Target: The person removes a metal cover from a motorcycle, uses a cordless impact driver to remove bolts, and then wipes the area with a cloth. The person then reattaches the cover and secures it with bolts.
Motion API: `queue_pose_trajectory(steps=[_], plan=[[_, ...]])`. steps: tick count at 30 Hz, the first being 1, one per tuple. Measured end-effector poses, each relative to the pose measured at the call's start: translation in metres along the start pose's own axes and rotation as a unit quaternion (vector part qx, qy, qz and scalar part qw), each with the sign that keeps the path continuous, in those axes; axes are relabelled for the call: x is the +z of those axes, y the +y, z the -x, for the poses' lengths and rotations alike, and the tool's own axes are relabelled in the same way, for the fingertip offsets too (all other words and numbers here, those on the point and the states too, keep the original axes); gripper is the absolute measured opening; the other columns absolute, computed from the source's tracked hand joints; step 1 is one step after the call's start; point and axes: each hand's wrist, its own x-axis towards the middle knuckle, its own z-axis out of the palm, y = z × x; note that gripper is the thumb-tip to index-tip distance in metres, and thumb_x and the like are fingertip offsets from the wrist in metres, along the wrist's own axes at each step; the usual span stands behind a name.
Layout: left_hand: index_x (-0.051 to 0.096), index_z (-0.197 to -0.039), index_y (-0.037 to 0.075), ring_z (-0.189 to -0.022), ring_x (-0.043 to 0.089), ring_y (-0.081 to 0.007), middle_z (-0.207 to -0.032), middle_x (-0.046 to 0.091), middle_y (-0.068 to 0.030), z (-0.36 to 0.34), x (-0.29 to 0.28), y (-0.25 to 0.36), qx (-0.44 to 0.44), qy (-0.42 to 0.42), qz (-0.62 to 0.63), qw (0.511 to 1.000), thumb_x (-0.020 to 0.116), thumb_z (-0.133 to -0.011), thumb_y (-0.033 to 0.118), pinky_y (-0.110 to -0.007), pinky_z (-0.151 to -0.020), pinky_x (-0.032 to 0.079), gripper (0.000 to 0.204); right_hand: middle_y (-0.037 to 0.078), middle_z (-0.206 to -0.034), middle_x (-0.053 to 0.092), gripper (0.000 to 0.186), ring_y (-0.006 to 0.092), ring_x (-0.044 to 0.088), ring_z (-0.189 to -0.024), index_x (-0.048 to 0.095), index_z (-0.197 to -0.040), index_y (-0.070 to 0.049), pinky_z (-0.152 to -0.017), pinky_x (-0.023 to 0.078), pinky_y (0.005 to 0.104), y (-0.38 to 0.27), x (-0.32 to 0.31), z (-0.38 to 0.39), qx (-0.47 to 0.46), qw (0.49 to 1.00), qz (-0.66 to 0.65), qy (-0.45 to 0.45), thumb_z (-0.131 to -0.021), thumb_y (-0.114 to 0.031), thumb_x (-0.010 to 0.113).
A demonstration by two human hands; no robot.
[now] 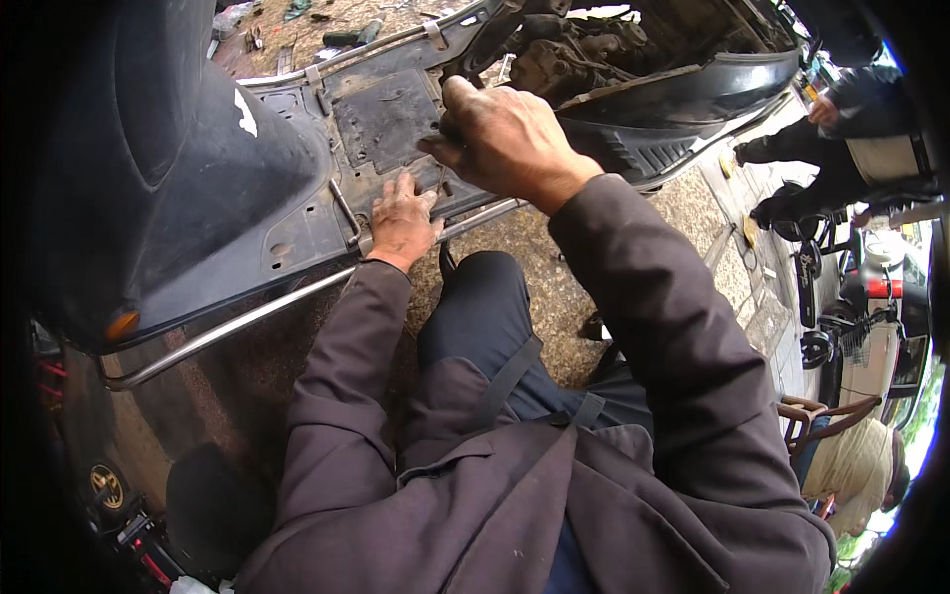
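A black scooter's footboard, dusty and worn, lies in front of me. My left hand rests on its near edge with the fingers stretched out, beside a short metal rod. My right hand is closed in a fist above the footboard, a little farther and to the right. From under that fist a screwdriver's thin shaft points down to the board near my left fingertips. Its dark handle is mostly hidden in the fist.
The scooter's front shield rises at left, with an orange lamp. A metal side rail runs along the near edge. Exposed engine parts show at right. Tools and scraps lie on the ground beyond. People and parked vehicles are at far right.
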Motion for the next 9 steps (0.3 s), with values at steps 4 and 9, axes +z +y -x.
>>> queue_pose_trajectory(steps=[4,9], plan=[[0.073,-0.103,0.016,-0.114,0.050,-0.0325,-0.117,0.054,-0.0115,-0.001,0.001,0.001,-0.009,-0.017,0.032,0.999,0.079,-0.068,0.025,-0.046,-0.094,0.045,0.037,0.019,-0.072,0.061,0.033,0.0398,0.062,-0.073,0.049,-0.091,-0.004,-0.062,0.050,0.0467,0.001,0.005,-0.002,-0.063,0.994,-0.030,0.080,-0.077,-0.023,0.073],[0.065,-0.120,0.013,-0.126,0.042,-0.0409,-0.137,0.045,-0.0216,0.004,0.030,-0.017,0.052,0.038,-0.013,0.998,0.076,-0.075,0.033,-0.053,-0.102,0.037,0.050,0.021,-0.100,0.063,0.026,0.0349,0.065,-0.091,0.056,-0.101,-0.003,-0.066,0.055,0.0441,0.009,0.002,0.005,-0.092,0.994,0.027,0.059,-0.078,-0.013,0.060]])
